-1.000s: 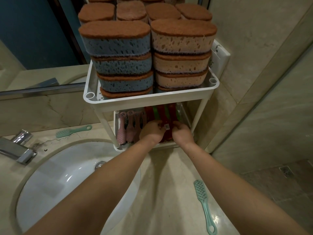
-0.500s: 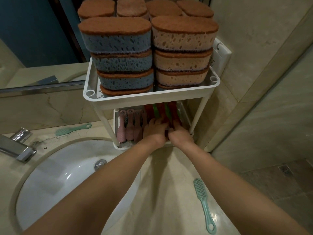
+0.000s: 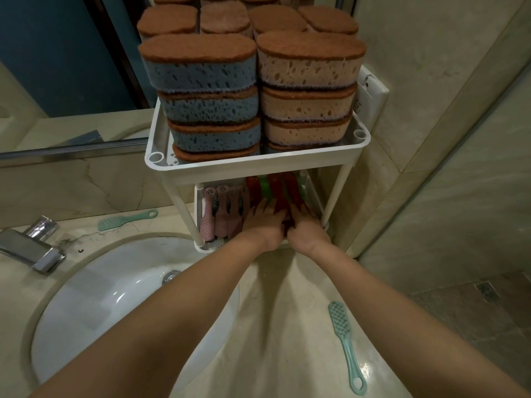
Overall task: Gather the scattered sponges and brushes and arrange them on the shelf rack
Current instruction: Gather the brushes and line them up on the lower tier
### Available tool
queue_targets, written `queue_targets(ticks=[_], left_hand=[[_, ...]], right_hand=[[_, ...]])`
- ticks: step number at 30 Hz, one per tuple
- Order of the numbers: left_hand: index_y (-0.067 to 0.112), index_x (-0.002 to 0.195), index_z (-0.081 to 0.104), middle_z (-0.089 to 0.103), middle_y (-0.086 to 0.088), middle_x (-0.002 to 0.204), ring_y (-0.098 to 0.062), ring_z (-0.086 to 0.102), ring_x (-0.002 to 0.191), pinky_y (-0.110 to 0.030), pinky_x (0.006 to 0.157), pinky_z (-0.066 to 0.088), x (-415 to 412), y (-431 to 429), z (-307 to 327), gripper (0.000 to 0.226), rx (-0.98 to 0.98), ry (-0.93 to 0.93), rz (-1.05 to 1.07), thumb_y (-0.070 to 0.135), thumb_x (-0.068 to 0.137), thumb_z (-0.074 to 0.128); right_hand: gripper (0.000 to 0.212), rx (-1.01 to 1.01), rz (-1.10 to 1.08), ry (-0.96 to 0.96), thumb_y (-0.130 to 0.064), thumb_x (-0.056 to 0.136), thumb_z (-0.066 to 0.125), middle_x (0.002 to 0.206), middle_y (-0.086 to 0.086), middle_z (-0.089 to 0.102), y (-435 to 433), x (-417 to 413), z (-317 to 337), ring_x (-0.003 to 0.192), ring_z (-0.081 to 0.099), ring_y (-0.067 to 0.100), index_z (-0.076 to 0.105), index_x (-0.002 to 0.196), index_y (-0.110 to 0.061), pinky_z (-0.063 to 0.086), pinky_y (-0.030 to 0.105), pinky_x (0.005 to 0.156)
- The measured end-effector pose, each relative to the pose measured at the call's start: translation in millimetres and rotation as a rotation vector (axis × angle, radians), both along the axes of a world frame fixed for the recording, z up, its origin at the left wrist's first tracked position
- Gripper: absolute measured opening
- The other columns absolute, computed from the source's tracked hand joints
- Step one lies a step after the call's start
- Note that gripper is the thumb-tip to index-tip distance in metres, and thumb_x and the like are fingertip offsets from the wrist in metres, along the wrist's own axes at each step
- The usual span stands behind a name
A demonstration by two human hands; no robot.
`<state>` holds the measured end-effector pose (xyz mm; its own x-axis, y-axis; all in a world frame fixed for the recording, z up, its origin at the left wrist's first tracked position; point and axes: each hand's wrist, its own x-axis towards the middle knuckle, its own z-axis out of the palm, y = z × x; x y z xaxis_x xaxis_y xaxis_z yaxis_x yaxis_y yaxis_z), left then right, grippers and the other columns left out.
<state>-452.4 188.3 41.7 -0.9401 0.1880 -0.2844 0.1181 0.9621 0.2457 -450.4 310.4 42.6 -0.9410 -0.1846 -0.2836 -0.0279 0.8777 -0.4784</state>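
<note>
Under the sponge tier (image 3: 258,168): left hand (image 3: 265,224), grip spread flat on red brushes (image 3: 277,188).
Right hand (image 3: 306,229): just beside it at 3 o'clock, grip unreadable.
Surface (image 3: 287,311), 5 o'clock: teal brush (image 3: 343,340).

A single wide-angle camera is riding on the person's head, looking forward and steeply down. It is facing the rack (image 3: 258,168) at close range, which is filling the upper middle. The table (image 3: 287,326) is spreading below the rack, the sink (image 3: 115,297) lower left of it, the floor (image 3: 474,311) lower right.
</note>
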Motion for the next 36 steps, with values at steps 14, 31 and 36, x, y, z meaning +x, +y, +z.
queue_targets(ticks=[14,31,36], left_hand=[[0.021,0.153,0.02,0.006,0.0,0.163,-0.021,-0.001,0.149,-0.042,0.119,0.001,22.3,-6.8,-2.4,0.051,0.006,0.001,-0.19,0.028,0.104,0.028],[0.022,0.15,0.031,0.023,-0.001,0.159,-0.024,0.014,0.147,-0.043,0.119,0.012,23.0,-1.7,8.5,0.05,-0.044,0.074,-0.179,0.028,0.1,0.036],[0.026,0.144,0.042,0.037,-0.001,0.152,-0.022,0.027,0.141,-0.036,0.116,0.022,38.3,-6.7,10.8,0.047,0.146,0.11,-0.073,0.023,0.097,0.041]], right_hand=[[0.063,0.259,0.153,-0.128,-0.028,0.098,0.038,0.163,0.003,0.005,5.8,2.2,12.4,0.146,0.019,0.031,0.012,0.155,-0.02,0.027,0.044,0.116],[0.06,0.156,0.036,-0.069,-0.03,0.096,0.041,0.16,0.009,0.019,2.1,8.0,9.7,0.143,0.024,0.032,0.025,0.152,-0.014,0.028,0.04,0.115],[0.049,-0.05,-0.009,0.049,-0.02,0.092,0.046,0.145,0.012,0.044,7.9,25.5,13.8,0.132,0.039,0.031,0.044,0.142,-0.016,0.036,0.041,0.109]])
